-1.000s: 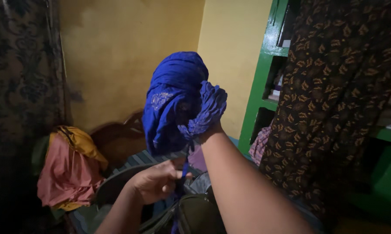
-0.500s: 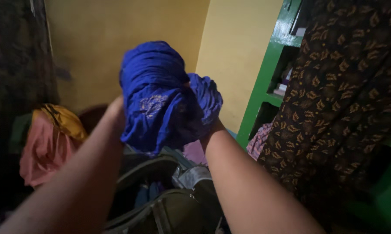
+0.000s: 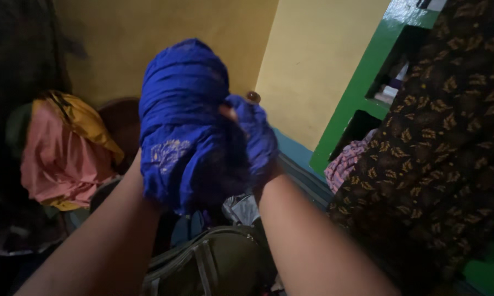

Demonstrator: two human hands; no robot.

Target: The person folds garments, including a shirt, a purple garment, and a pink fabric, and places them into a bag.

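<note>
- Two hands work one blue cloth (image 3: 184, 118), held up in front of the yellow wall (image 3: 148, 38): left hand (image 3: 148, 164) buried inside the bundle, right hand (image 3: 255, 137) wrapped in its trailing end.
- Best to keep each turn snug and the loose end taut.
- Below sits one olive bag (image 3: 214, 266); one pink-and-yellow garment heap (image 3: 61, 148) lies to the left.

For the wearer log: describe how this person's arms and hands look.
Both forearms are bare, with no sleeves, watch or bangles in view. The left hand is wholly hidden in blue cloth, so rings cannot be told. Of the right hand, only a bit of bare finger shows; nothing worn is visible there.
</note>
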